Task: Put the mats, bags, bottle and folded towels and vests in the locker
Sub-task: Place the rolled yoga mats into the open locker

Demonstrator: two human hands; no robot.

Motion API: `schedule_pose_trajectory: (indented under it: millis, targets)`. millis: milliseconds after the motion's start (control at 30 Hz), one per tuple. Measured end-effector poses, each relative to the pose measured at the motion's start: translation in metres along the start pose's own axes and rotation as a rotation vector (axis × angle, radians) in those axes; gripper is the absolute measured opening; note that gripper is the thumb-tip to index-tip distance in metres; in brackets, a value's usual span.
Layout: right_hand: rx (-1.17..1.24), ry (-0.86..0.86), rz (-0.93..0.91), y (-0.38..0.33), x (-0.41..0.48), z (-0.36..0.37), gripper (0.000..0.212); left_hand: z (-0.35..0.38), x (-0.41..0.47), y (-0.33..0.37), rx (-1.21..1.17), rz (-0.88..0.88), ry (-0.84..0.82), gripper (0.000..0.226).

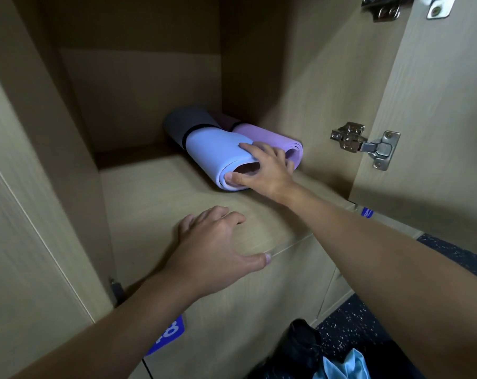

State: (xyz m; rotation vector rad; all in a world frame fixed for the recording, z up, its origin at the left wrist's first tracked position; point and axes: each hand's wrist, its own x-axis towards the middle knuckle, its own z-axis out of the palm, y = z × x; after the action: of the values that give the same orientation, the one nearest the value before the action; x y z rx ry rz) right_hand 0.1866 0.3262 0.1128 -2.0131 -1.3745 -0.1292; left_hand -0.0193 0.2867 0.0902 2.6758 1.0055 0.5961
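Note:
Two rolled mats lie side by side at the right back of the open locker's shelf [155,203]. The blue mat [210,149], bound by a black strap, is on the left. A purple mat [270,139] lies against the right wall. My right hand [264,168] grips the near end of the blue mat, thumb on its lower rim and fingers over the top. My left hand [218,247] rests spread and empty on the shelf's front edge. A black bag [297,348] and a light blue bag [341,365] lie on the floor below.
The locker door [437,105] stands open on the right with metal hinges [368,144]. A blue number plate [168,335] marks the closed locker below. Dark speckled floor [349,326] shows at the lower right. The left half of the shelf is bare wood.

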Motion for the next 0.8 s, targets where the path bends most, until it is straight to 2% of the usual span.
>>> schedule_pose_trajectory:
  millis: [233,300,433,567,633,700,800]
  targets:
    - [0.042,-0.033,0.043,-0.007,-0.006,-0.008,0.084,-0.002,0.004,-0.003,-0.003,0.022,-0.015,0.08]
    - [0.055,-0.013,0.064,-0.005,-0.02,-0.012,0.081,-0.001,0.004,-0.003,-0.009,0.019,-0.033,0.082]
    - [0.16,0.059,0.079,0.004,-0.067,-0.031,0.066,-0.006,0.005,-0.001,-0.007,0.018,-0.036,0.071]
    - [0.208,0.087,0.195,0.01,-0.163,-0.07,0.047,-0.009,-0.01,0.015,-0.069,0.118,-0.062,0.059]
    - [0.187,0.144,0.39,0.029,-0.27,-0.115,0.04,0.012,-0.05,0.066,-0.118,0.328,-0.129,0.066]
    - [0.156,0.162,0.507,0.047,-0.355,-0.147,0.037,0.034,-0.091,0.114,-0.135,0.464,-0.158,0.063]
    - [0.134,0.148,0.571,0.056,-0.391,-0.135,0.031,0.05,-0.114,0.123,-0.211,0.523,-0.246,0.056]
